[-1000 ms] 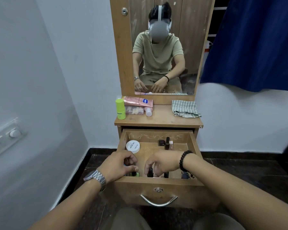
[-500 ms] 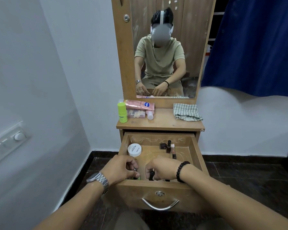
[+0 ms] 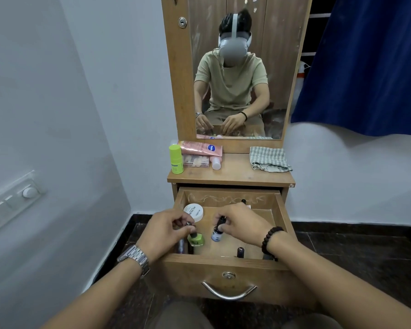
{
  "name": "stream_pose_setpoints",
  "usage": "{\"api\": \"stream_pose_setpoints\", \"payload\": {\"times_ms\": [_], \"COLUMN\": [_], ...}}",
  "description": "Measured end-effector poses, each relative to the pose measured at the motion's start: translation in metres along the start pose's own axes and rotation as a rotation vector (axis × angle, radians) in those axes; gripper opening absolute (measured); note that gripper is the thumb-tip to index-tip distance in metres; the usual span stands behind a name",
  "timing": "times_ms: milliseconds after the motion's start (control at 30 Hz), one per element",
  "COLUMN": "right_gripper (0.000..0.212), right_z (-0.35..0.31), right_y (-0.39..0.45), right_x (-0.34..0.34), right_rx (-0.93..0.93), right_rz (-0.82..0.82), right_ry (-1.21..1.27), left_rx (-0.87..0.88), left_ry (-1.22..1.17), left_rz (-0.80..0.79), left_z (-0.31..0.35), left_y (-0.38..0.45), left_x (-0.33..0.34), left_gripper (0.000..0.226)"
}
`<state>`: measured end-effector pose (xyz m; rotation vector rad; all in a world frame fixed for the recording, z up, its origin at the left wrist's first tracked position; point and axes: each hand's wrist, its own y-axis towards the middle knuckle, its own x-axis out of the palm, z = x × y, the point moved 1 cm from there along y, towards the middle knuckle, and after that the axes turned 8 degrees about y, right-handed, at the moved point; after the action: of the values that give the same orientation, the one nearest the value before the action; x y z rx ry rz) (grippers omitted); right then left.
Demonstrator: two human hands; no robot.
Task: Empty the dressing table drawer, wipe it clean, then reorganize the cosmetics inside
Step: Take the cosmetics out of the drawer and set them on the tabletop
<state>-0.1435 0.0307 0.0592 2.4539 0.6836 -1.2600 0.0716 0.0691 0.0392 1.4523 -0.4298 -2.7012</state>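
The drawer (image 3: 227,276) of the dressing table (image 3: 230,176) stood pulled out, with cosmetics inside it. The left hand (image 3: 163,230) had its grip closed on the dark cap of a green nail polish bottle (image 3: 196,239), held above the front left part of the drawer. The right hand (image 3: 241,227) had its grip closed on the black cap of a small blue bottle (image 3: 216,233), held upright over the drawer's middle. The two bottles were near each other but apart. A white round jar (image 3: 194,212) lay at the rear left of the drawer, just behind the left hand. A dark capped bottle (image 3: 240,252) stood near the front wall, and another dark item (image 3: 182,245) lay in the front left corner. On the table top stood a green stick (image 3: 176,159), beside a pink tube (image 3: 201,148); a folded checked cloth (image 3: 269,159) lay at the right.
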Motion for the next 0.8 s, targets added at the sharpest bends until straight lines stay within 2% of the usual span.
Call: {"api": "stream_pose_setpoints", "payload": {"times_ms": [400,800], "right_gripper": [0.011,0.016], "right_z": [0.019,0.04], "right_y": [-0.019,-0.018], "right_x": [-0.018,-0.028], "right_rx": [0.008,-0.01], "right_rz": [0.142,0.259], "right_ry": [0.111,0.278], "left_rx": [0.028,0.168], "left_ry": [0.047,0.158], "left_rz": [0.248,0.188], "left_z": [0.04,0.099], "left_y": [0.079,0.185], "left_x": [-0.043,-0.04], "left_gripper": [0.014,0.012]}}
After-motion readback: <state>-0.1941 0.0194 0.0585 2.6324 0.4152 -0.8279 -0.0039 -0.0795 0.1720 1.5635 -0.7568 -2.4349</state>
